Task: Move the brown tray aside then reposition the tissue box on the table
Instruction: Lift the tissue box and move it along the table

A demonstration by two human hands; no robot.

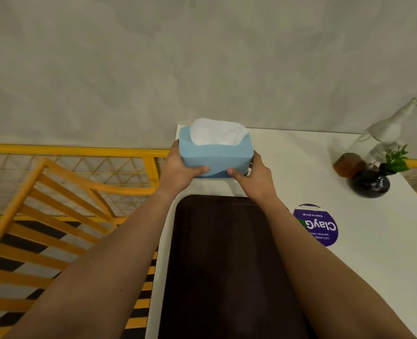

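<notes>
A light blue tissue box [214, 156] with white tissue sticking out of its top stands at the far left corner of the white table [312, 172]. My left hand [180, 167] grips its left end and my right hand [251, 177] grips its right end, thumbs pressed on the near face. The dark brown tray [227, 265] lies flat on the table just in front of the box, between my forearms, along the table's left side.
A round purple sticker [316, 225] lies on the table right of the tray. A black vase with green leaves [371, 182], a brown jar [348, 165] and a white figurine [388, 128] stand at the far right. Yellow metal railings [55, 187] are left of the table.
</notes>
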